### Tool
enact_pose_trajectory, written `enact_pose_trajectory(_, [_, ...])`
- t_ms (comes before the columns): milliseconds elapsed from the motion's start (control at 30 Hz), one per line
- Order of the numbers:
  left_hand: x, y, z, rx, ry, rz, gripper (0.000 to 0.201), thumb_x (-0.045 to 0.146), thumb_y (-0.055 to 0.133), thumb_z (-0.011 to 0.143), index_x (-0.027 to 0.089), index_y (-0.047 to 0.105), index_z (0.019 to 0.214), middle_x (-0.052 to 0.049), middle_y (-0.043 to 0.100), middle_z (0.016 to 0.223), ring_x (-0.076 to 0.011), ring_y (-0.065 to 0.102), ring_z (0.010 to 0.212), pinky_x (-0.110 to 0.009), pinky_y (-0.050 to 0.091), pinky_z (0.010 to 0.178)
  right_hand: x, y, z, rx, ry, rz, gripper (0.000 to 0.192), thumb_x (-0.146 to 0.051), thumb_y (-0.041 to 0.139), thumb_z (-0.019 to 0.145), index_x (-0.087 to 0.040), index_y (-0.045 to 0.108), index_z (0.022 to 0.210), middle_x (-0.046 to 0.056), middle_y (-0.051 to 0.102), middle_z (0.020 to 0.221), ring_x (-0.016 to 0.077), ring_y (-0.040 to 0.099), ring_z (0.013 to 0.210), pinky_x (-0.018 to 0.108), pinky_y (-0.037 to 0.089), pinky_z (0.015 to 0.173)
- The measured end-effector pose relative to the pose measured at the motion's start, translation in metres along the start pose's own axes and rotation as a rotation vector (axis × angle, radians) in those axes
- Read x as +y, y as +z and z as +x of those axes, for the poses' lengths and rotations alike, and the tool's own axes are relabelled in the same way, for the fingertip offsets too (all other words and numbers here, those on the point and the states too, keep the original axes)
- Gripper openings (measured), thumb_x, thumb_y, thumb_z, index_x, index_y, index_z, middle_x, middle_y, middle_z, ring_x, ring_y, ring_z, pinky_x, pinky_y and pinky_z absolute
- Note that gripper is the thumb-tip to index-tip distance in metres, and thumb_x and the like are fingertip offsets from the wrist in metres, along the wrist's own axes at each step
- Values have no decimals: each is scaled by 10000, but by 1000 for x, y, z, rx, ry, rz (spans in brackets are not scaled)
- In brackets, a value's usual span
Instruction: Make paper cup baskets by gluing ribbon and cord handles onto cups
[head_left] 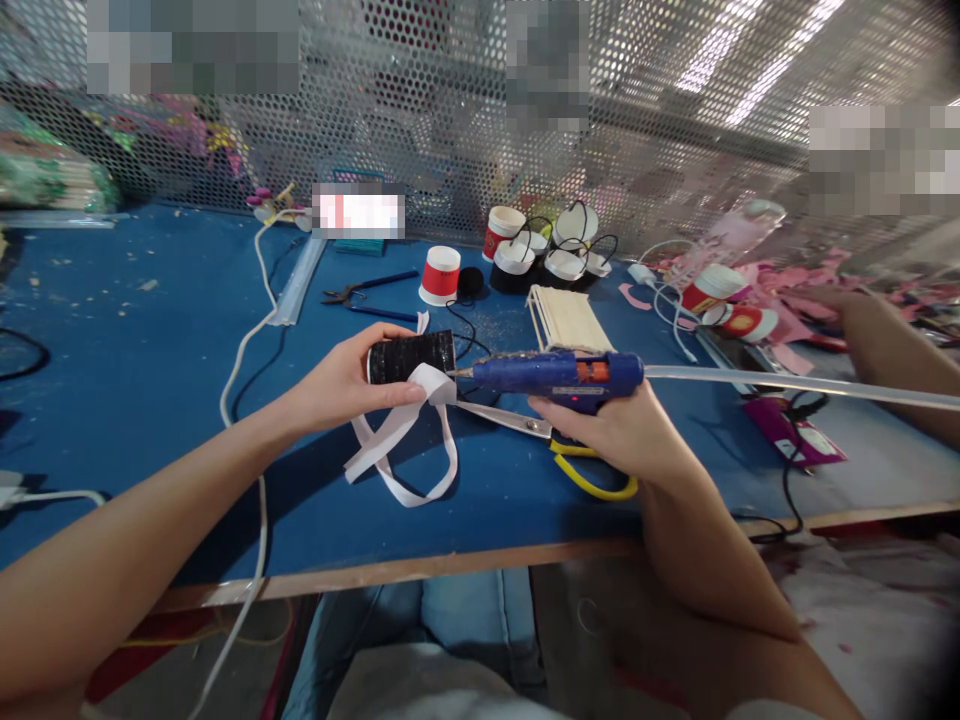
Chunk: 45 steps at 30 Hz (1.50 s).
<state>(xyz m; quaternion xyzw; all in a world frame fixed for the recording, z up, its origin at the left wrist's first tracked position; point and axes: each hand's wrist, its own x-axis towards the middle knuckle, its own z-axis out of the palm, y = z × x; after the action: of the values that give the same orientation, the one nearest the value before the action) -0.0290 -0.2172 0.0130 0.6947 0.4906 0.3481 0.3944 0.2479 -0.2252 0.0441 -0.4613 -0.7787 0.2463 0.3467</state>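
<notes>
My left hand grips a paper cup wrapped in black, tilted on its side. A white ribbon lies against the cup near my thumb and hangs in a loop below it. In my right hand is a blue glue gun with a small red light. Its nozzle points left and meets the cup's edge by the ribbon, though I cannot tell if they touch. A long clear glue stick sticks out of the gun's back. Beneath the gun lie yellow-handled scissors.
Behind my hands stand a red-and-white cup, several black-and-white cups with cord handles and a bundle of wooden sticks. Pliers lie to their left. A white cable crosses the blue table. Another person's arm reaches in at right.
</notes>
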Motion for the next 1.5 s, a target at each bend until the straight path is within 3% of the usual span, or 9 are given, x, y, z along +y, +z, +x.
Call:
enact_pose_trajectory(200, [2,0,-1,0,41,18,628,454,729,636,200,485,1155,-31,624,976,-191,596,832,-273,483,682,-2,-3,2,-6,103,-21,142,-347,667,693,-217,616,721,-10,668,651,172,631,594,300,541,602])
enact_pose_trajectory(367, [3,1,-3,-4,136,118,610,448,721,652,195,487,1155,-34,602,1028,-182,575,878,-282,468,757,0,-2,2,24,84,-81,185,-363,663,691,-218,576,614,-14,633,581,166,605,545,289,522,550])
enact_pose_trajectory(567, [5,2,-3,0,178,227,608,487,692,669,204,478,1162,-48,580,1071,-193,565,903,-295,462,775,1,0,4,69,16,-92,171,-317,675,686,-219,553,616,-7,649,631,167,624,587,289,538,585])
enact_pose_trajectory(833, [6,2,-3,23,149,230,626,496,702,653,186,489,1154,-39,589,1055,-188,563,908,-292,453,792,4,3,1,76,-31,-103,159,-314,673,701,-214,612,809,15,695,779,200,665,753,329,552,738])
enact_pose_trajectory(1167, [1,1,-1,56,74,206,640,498,712,633,202,495,1158,-37,601,1015,-202,573,875,-307,463,752,-1,0,0,-11,-83,-116,76,-294,622,740,-233,651,776,12,701,770,213,671,764,349,557,720])
enact_pose_trajectory(1500, [3,1,-3,27,201,226,627,479,704,659,205,472,1172,-59,579,1094,-211,565,947,-322,459,822,9,-4,2,67,7,-140,140,-359,668,703,-263,595,632,-29,641,600,184,630,591,320,525,583])
